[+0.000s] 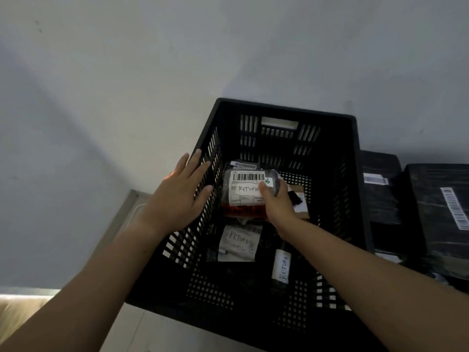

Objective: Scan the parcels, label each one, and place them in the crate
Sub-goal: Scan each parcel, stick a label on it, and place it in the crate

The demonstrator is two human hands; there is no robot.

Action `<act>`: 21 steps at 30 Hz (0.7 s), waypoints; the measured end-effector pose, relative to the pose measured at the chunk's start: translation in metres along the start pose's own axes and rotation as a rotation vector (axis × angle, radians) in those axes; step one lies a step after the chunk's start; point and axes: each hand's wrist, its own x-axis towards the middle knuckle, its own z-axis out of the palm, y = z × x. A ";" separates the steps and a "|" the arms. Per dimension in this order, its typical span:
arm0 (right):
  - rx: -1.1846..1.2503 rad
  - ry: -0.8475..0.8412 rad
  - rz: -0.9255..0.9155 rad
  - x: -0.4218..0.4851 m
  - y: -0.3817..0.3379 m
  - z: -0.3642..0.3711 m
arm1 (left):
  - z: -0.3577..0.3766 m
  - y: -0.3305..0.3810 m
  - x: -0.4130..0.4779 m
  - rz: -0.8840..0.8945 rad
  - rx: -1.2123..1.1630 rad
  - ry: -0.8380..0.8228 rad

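- You are gripping a clear-wrapped parcel with red contents, a barcode label and a handwritten "RETURN" sticker [245,196] in your right hand [278,207]. The thumb is pressing on the label face and the fingers are curling round its right edge.
- You are holding it label-up inside the black slotted plastic crate [284,107], above the bottom, probably so the sticker is readable once it is lying down.
- Your left hand [181,191] is hovering flat over the crate's left wall, fingers straight and spread, holding nothing. I cannot tell if it is touching the rim. It is likely getting ready to steady the crate.
- A dark parcel with a wide white "RETURN" label [238,243] and a dark parcel with a narrow white "RETURN" label [281,265] are lying on the crate bottom nearer you. So the held one is probably heading for the far patch.
- A brown cardboard piece [300,212] is lying below your right hand.
- Black-wrapped parcels with barcode stickers [380,196] are sitting outside, just beside the crate's right wall. No "RETURN" labels are showing on them, so they are likely waiting their turn.
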 end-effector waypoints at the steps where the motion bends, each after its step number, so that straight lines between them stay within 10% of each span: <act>1: -0.006 0.000 0.005 0.004 0.004 0.004 | 0.000 0.000 0.000 0.004 0.007 0.004; 21: -0.136 -0.005 -0.024 -0.015 -0.021 -0.018 | 0.001 -0.005 -0.001 0.009 0.003 0.021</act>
